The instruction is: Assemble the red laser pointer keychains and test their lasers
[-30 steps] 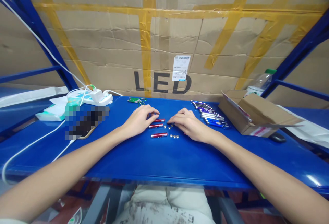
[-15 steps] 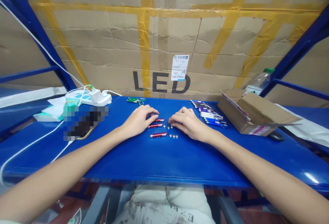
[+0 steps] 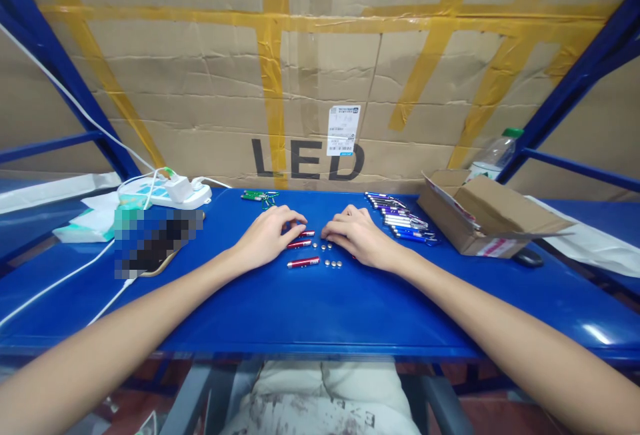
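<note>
Three red penlights lie in a column on the blue table (image 3: 320, 315): the nearest red penlight (image 3: 303, 262) is free, and the two farther ones (image 3: 299, 244) poke out from under my left hand (image 3: 267, 238). That hand rests palm down, fingers loosely bent over them. Several small silver button cells (image 3: 333, 264) lie in two short rows just right of the penlights. My right hand (image 3: 360, 238) also rests palm down, with its fingertips at the upper row of cells (image 3: 323, 246). I see nothing gripped in either hand.
A row of blue and purple penlights (image 3: 400, 220) lies right of my right hand, beside an open cardboard box (image 3: 480, 215). Green keychain lights (image 3: 257, 196) lie at the back. A power strip (image 3: 163, 192), cables, a tissue pack (image 3: 83, 222) and a blurred patch are at left. A bottle (image 3: 493, 154) stands behind the box.
Both hands stay in place over the penlights and cells. Only the view has shifted slightly.
</note>
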Action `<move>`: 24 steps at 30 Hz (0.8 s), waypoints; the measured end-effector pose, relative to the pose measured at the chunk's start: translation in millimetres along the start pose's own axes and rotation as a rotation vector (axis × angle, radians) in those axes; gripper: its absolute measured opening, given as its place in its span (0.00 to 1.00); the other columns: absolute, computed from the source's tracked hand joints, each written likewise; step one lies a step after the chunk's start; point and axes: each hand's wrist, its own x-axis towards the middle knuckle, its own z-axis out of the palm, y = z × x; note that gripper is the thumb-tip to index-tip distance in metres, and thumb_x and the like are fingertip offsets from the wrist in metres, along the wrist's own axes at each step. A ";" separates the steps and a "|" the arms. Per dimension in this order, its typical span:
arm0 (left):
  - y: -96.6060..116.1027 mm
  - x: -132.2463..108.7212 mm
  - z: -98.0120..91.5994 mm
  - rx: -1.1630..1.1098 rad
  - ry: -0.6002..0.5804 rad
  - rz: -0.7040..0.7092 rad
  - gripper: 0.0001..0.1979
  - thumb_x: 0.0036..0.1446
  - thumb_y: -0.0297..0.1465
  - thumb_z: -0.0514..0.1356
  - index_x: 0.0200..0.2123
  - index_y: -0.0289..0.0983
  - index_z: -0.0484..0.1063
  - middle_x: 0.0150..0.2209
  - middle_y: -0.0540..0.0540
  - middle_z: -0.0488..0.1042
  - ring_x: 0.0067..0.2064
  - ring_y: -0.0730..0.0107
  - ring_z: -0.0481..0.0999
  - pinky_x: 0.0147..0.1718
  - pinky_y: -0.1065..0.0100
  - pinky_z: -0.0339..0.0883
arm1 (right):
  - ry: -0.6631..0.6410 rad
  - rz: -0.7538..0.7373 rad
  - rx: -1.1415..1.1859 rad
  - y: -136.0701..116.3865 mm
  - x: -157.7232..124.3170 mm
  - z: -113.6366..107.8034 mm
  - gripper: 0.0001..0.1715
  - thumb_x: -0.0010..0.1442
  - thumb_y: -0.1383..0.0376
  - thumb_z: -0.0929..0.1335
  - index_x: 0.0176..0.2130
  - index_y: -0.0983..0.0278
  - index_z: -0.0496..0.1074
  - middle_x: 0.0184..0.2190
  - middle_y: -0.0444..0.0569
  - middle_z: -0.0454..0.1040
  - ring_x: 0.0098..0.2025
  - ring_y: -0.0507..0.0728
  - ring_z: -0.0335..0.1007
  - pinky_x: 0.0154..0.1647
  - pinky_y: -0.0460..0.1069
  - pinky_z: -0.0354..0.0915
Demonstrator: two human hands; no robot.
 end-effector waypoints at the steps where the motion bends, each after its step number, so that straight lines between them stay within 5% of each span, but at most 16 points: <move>1: 0.3 0.0 0.1 0.000 -0.002 0.002 0.14 0.74 0.40 0.58 0.51 0.41 0.81 0.47 0.44 0.82 0.46 0.57 0.77 0.52 0.55 0.70 | 0.002 0.004 -0.003 0.4 0.3 0.4 0.17 0.80 0.63 0.61 0.50 0.58 0.79 0.47 0.53 0.83 0.48 0.64 0.63 0.46 0.57 0.52; 24: 8.1 -3.8 -2.4 -0.031 0.024 0.037 0.14 0.75 0.40 0.57 0.51 0.43 0.81 0.48 0.44 0.81 0.50 0.55 0.77 0.54 0.55 0.69 | -0.004 0.023 0.037 5.4 3.5 3.3 0.21 0.81 0.59 0.61 0.49 0.57 0.82 0.48 0.53 0.83 0.48 0.64 0.64 0.49 0.59 0.54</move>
